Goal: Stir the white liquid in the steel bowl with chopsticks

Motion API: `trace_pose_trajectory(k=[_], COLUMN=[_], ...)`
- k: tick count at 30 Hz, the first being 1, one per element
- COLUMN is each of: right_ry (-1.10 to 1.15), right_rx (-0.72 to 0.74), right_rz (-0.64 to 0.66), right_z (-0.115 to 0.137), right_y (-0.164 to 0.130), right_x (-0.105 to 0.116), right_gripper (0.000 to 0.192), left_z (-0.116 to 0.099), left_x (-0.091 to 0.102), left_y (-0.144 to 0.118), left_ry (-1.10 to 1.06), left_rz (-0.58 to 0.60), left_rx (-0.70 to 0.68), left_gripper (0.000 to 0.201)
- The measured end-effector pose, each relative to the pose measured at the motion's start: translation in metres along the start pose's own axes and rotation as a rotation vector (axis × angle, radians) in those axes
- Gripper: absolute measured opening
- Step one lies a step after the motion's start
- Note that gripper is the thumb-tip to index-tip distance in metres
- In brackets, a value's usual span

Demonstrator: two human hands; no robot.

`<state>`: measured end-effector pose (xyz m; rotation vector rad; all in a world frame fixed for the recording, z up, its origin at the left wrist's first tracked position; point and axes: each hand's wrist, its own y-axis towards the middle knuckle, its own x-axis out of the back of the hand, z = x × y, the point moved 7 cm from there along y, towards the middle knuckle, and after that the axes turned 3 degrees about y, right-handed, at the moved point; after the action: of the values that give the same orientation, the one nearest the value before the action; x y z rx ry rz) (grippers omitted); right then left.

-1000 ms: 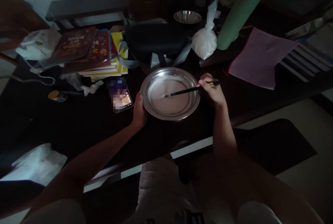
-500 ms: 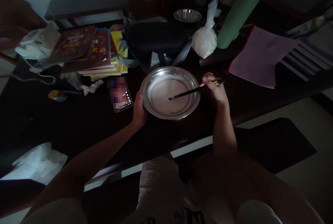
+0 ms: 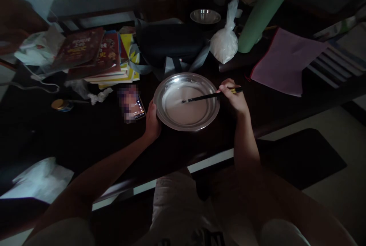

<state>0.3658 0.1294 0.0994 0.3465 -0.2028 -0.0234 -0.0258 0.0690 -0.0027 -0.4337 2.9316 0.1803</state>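
Over the dark surface (image 3: 94, 131), your left hand (image 3: 153, 124) grips a round silver metal basin (image 3: 160, 97); opposite it, your right hand (image 3: 234, 97) pinches a slim black stick (image 3: 204, 97).

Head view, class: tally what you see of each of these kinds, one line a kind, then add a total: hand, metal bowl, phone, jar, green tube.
Hands: 2 (left hand, right hand)
Metal bowls: 2 (near bowl, far bowl)
Phone: 1
Jar: 1
Green tube: 1
Total: 7

Head camera looks forward, down over dark table (image 3: 82, 133) (lap (image 3: 173, 198) at bottom).
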Motion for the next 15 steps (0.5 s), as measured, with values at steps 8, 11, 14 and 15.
trace_pose_trajectory(k=[8,11,14,15], right_ry=[-0.01,0.007,0.025,0.013], right_rx=[-0.013,-0.022,-0.011,-0.003], right_rz=[0.04,-0.022,0.043,0.068], right_z=[-0.0058,-0.0077,-0.006,-0.005], right_y=[-0.0006,-0.0007,-0.0005,-0.0004], right_x=[0.0002,0.0047,-0.0014,-0.0037], right_gripper=[0.061,0.06,0.069,0.071], left_z=[0.002,0.003,0.0038,0.004], left_x=[0.0041,0.0046,0.0034,0.0028], left_y=[0.0023,0.0027,0.0025,0.0023], left_ry=[0.036,0.04,0.026,0.017], left_rz=[0.02,0.013,-0.002,-0.008], left_rx=[0.004,-0.006,-0.007,-0.005], left_gripper=[0.074,0.072,0.075,0.076])
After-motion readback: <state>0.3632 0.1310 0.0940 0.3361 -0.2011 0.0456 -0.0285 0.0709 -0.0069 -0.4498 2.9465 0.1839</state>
